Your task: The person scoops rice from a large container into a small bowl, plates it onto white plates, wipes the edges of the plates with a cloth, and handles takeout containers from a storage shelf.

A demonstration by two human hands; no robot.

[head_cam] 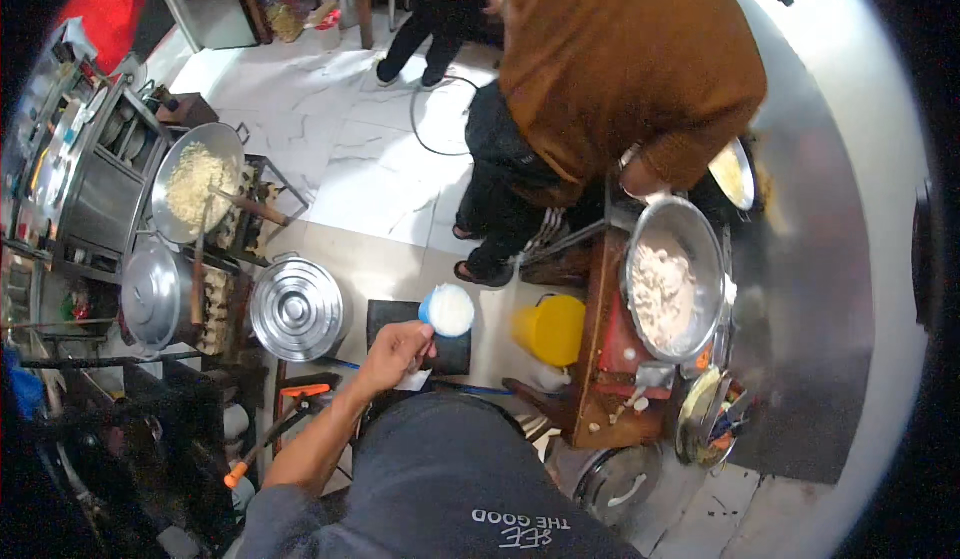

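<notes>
My left hand (397,350) grips a small blue cup (424,310), holding it up in front of my body. White contents fill the cup (451,311) close to its rim; whether they are powder, grain or liquid I cannot tell. Below it on the floor lies a dark square mat or slab (450,353). To the left of the hand stands a round metal pot with a ridged lid (297,308). A yellow plastic container (556,330) is off to the right. My right hand is out of view.
A co-worker in a brown top (630,71) stands ahead, one hand (645,180) at a metal bowl (637,334) of pale pieces on a wooden table (589,401). Left are a wok (166,218) of chopped food and a lidded pot (150,293). Another person (431,41) stands farther back.
</notes>
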